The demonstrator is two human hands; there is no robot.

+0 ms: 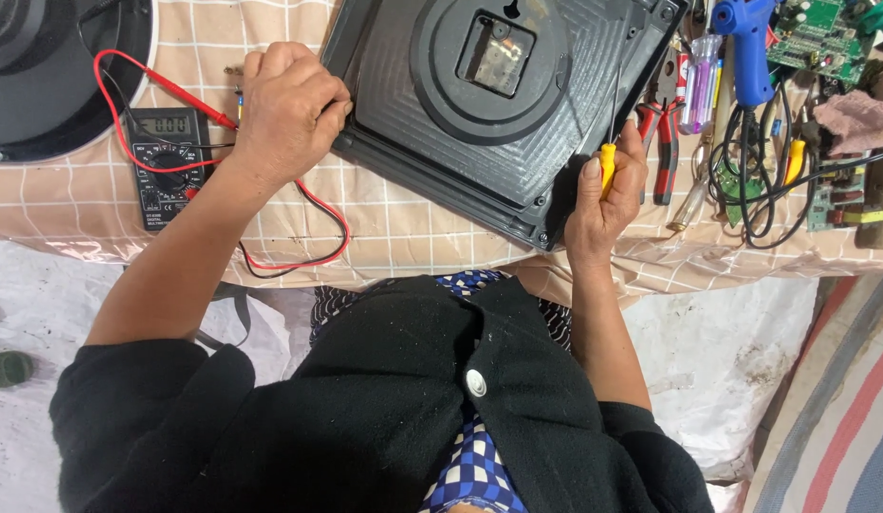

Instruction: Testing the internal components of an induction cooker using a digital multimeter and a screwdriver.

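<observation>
Both hands grip: left hand (287, 109) clamps the black panel (498, 104) edge, right hand (607, 190) pinches a screwdriver (607, 166).

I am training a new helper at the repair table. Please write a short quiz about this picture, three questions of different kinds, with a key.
1. True or false: the right hand holds a yellow-handled screwdriver.
2. Which thing lies under the left hand? A) the blue glue gun B) a corner of the black appliance base C) the red pliers
3. Fill in: the red wire runs to the ___ at the left of the table.

Key: 1 true; 2 B; 3 multimeter.
</observation>
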